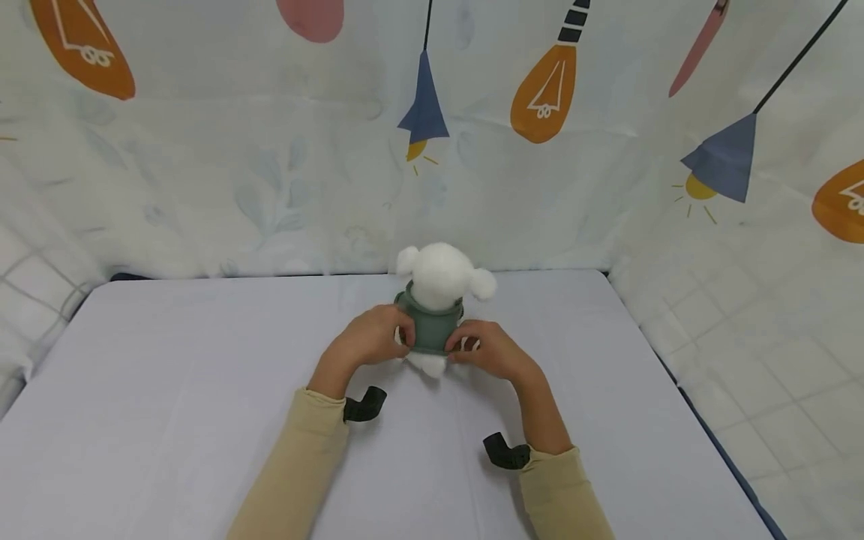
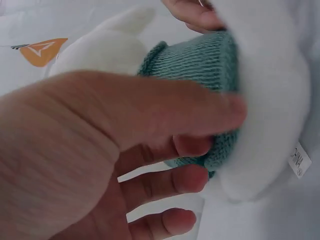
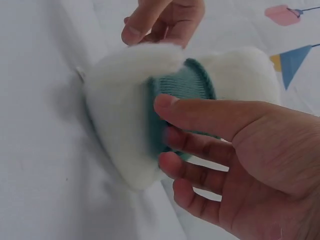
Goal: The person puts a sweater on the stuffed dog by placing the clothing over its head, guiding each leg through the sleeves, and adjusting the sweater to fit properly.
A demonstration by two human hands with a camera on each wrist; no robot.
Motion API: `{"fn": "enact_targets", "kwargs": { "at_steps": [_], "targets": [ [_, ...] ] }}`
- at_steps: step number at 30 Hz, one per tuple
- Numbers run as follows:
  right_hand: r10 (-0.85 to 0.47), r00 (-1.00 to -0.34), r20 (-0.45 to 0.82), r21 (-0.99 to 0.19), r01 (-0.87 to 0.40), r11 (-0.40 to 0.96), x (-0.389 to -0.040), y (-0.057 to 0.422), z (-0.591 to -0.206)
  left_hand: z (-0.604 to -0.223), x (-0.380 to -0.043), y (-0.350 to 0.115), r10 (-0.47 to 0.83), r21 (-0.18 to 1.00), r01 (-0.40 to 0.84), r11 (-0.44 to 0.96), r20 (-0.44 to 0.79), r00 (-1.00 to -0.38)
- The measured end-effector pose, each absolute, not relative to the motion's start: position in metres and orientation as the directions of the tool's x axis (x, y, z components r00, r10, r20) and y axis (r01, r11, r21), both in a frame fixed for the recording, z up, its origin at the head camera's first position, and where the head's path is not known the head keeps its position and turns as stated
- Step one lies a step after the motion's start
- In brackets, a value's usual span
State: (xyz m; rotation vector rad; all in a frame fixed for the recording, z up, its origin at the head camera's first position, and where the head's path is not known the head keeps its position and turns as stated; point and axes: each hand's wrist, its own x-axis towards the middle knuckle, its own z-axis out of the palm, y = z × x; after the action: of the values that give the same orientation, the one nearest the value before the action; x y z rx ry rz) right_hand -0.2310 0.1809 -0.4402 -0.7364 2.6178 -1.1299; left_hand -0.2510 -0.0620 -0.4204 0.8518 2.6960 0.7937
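A white plush toy [image 1: 442, 271] with round ears sits at the far middle of the table, its back toward the head camera. It wears a green knitted sweater [image 1: 433, 328] with rolled edges. At the sweater's left side, my left hand [image 1: 379, 334] pinches the lower hem between thumb and index finger. My right hand [image 1: 493, 351] pinches the same hem on the right side. Both wrist views show the other fingers loosely bent beside the toy. Below the hem, the toy's white fluffy lower body bulges out, and a small printed tag [image 2: 299, 161] sticks from it.
The toy stands on a white-covered table [image 1: 202, 420], close to its back edge. Behind it hangs a pale curtain [image 1: 304, 150] printed with lamps and bulbs, which continues along the right side. Black camera mounts [image 1: 365, 405] stick out from both wrists.
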Motion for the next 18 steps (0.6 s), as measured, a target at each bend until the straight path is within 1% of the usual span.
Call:
{"fn": "enact_targets", "kwargs": {
  "at_steps": [3,6,10,12,14,18],
  "targets": [
    [-0.539,-0.842,0.027,-0.733,-0.384,0.562,-0.231,0.179,-0.437,-0.418,-0.250,-0.059,0.622,0.575,0.497,0.650,-0.027,-0.782],
    [-0.550,-0.835,0.026,-0.733,-0.390,0.557,-0.231,0.176,-0.437,-0.419,-0.249,-0.054,0.644,0.591,0.504,0.630,-0.033,-0.765],
    [-0.498,-0.867,0.021,-0.708,-0.364,0.605,-0.231,0.174,-0.438,-0.421,-0.250,-0.055,0.654,0.615,0.515,0.598,-0.003,-0.756],
    [-0.438,-0.899,0.031,-0.696,-0.334,0.636,-0.230,0.174,-0.438,-0.421,-0.251,-0.058,0.627,0.628,0.503,0.594,0.030,-0.778],
    [-0.366,-0.929,0.053,-0.693,-0.298,0.657,-0.230,0.174,-0.438,-0.420,-0.253,-0.061,0.577,0.633,0.479,0.608,0.063,-0.815],
    [-0.245,-0.965,0.092,-0.715,-0.236,0.658,-0.229,0.173,-0.437,-0.420,-0.255,-0.065,0.414,0.613,0.383,0.691,0.099,-0.905]
  ]
}}
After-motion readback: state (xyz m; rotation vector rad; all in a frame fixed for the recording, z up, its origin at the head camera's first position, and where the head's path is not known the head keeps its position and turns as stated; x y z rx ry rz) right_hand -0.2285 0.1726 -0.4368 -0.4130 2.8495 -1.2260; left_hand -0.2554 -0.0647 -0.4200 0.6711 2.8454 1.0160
